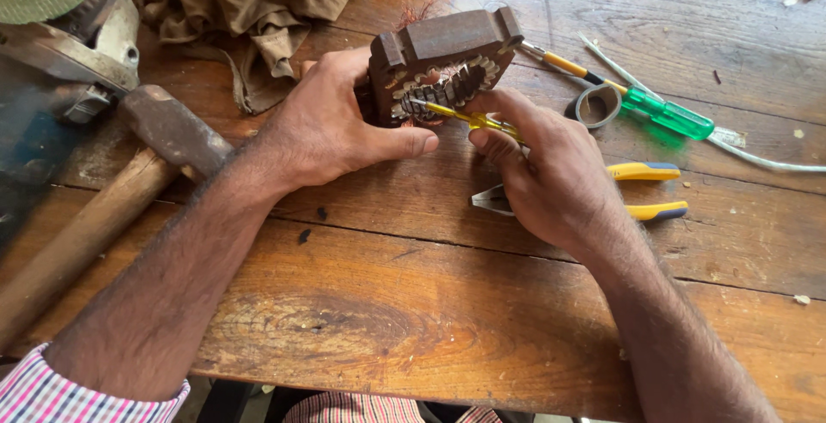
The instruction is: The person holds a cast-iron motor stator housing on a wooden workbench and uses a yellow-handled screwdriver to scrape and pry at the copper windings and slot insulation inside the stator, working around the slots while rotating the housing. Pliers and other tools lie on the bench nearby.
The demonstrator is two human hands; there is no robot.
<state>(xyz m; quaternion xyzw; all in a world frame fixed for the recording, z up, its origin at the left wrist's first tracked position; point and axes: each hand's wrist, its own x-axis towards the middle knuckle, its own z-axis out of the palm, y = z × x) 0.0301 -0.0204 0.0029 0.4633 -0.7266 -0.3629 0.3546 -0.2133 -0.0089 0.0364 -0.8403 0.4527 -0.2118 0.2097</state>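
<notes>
My left hand (331, 126) grips a brown, rusty motor stator (447, 49), holding it upright on its edge on the wooden table (413, 302). The stator's inner ring shows slotted teeth and windings. My right hand (546, 178) holds a thin yellow tool (456, 115), and its tip pokes into the stator's opening. Both forearms reach in from the bottom of the view.
A hammer (159, 135) with a wooden handle lies at the left, beside an angle grinder (73, 23). Brown cloth (258, 6) is heaped at the back. Yellow-handled pliers (650, 191) lie under my right hand; a green-handled screwdriver (662, 113), a tape roll (598, 106) and a white wire (757, 158) lie at the right.
</notes>
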